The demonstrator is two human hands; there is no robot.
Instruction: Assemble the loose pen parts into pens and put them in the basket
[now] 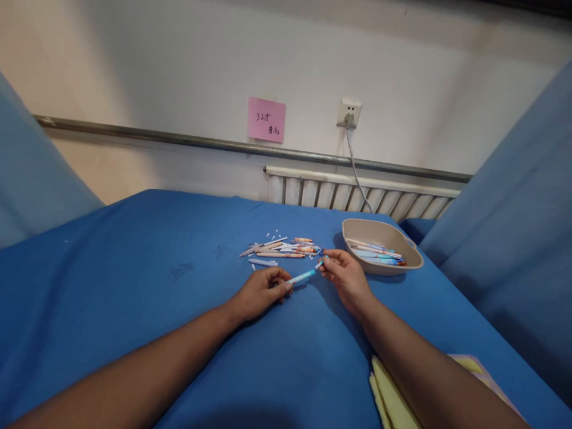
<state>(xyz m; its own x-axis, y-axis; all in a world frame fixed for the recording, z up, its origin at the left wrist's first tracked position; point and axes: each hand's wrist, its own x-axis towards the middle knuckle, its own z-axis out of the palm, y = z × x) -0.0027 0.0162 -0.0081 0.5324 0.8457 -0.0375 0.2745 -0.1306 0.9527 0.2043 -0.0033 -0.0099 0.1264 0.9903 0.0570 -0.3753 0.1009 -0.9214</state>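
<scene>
Blue cloth: a blue table cover [134,298] spreads across the whole work surface, with faint dark smudges left of the middle.
Pen: a light blue pen [300,277] is held just above the cloth, near the middle of the table, slanting from near left up to far right, its white tip toward the right hand.
Left hand: the left hand [261,293] rests on the cloth and pinches the near-left end of the pen between thumb and fingertips, fingers curled shut around it.
Right hand: the right hand [346,275] pinches the far-right tip of the same pen with thumb and forefinger, the other fingers loosely bent.
Loose parts: a scatter of pen parts [281,248], barrels, caps and small white bits, lies on the cloth just beyond both hands.
Tray: a beige oval tray [379,229] sits to the right of the scatter, just beyond the right hand, holding several pens laid side by side.
Near right corner: a yellow pad [393,399] lies at the near edge, partly under the right forearm.
Wall: a pink note [267,120] and a white socket [349,112] with a cable hang on the far wall, above a white radiator [357,193].
</scene>
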